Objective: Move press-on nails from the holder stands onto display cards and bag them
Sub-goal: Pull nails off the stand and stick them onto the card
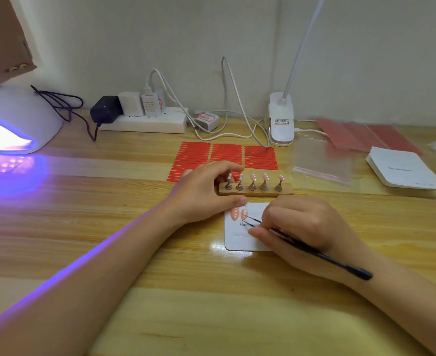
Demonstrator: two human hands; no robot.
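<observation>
The left hand (206, 191) grips the end of the wooden holder (255, 189), where 3 pink nails (265, 177) sit on stands. The right hand (299, 227) pinches tweezers (314, 249), tips at 2 nails (240, 214) on the card (242, 240) on the tabletop (160, 253).

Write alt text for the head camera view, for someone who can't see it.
A person's right hand uses black tweezers to set a pink press-on nail on a white display card, while the left hand grips a wooden holder stand with three nails left. Red adhesive strips and a lit nail lamp sit behind.
</observation>
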